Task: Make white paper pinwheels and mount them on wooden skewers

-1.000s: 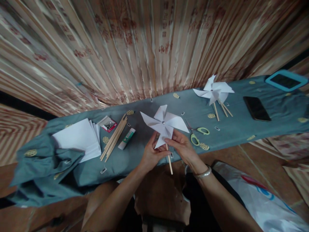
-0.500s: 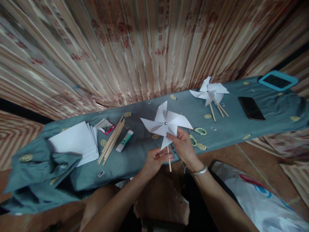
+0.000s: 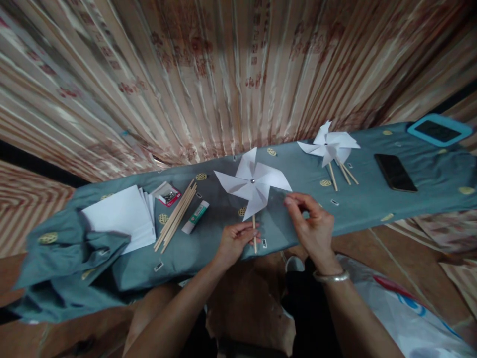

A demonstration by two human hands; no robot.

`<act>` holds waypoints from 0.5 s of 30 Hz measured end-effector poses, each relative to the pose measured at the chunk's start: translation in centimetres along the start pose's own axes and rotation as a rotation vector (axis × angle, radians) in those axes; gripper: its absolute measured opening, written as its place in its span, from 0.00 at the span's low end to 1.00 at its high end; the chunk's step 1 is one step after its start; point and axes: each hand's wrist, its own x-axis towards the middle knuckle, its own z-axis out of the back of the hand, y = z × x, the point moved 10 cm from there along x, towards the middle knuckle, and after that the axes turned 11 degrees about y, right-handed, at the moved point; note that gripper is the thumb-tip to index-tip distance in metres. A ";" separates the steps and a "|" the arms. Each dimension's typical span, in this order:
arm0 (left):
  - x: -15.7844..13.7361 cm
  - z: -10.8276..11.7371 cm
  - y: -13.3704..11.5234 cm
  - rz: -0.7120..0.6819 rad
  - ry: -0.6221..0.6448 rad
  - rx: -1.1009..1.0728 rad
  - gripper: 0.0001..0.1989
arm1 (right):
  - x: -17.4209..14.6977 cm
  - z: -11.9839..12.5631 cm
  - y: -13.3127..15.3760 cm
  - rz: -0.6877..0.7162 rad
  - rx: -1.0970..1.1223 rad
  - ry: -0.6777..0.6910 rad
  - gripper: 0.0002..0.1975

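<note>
My left hand (image 3: 237, 242) is closed around the wooden stick of a white paper pinwheel (image 3: 242, 186), which stands upright with a silver pin at its centre. To its right, my right hand (image 3: 311, 219) has thumb and forefinger pinched together, with nothing visible between them. Those fingertips are close to the tip of the right blade; whether they touch it I cannot tell. Scissors (image 3: 306, 215) with light green handles lie behind my right hand, mostly hidden by it.
On the cloth-covered table (image 3: 219, 248), left, are white paper sheets (image 3: 115, 214), a box of pins (image 3: 166, 193), wooden sticks (image 3: 177, 216) and a glue stick (image 3: 196, 217). Right lie more pinwheels (image 3: 328, 144), a phone (image 3: 395, 172) and a blue-framed device (image 3: 439, 130). A curtain (image 3: 223, 74) hangs behind.
My right hand has let go of the pinwheel and moved right, now covering most of the scissors. My left hand still holds the stick; the view has shifted slightly.
</note>
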 end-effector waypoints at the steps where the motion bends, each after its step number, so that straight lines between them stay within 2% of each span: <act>1: 0.0 -0.2 0.3 0.013 0.012 -0.005 0.18 | 0.1 0.7 0.6 0.062 -0.089 -0.039 0.11; 3: 0.0 -0.6 0.8 0.035 0.025 -0.013 0.18 | 0.3 1.4 0.9 0.131 -0.194 -0.073 0.13; 5: 0.0 -0.8 1.0 0.048 0.032 -0.016 0.18 | 0.7 1.6 -0.3 0.096 -0.204 -0.068 0.15; 10: 0.1 -0.9 0.8 0.040 0.042 0.010 0.19 | 1.0 0.7 -3.8 -0.109 -0.051 -0.003 0.17; 15: 0.3 0.0 0.5 0.028 0.006 0.022 0.22 | 0.3 -1.3 -3.6 -0.158 0.145 0.082 0.13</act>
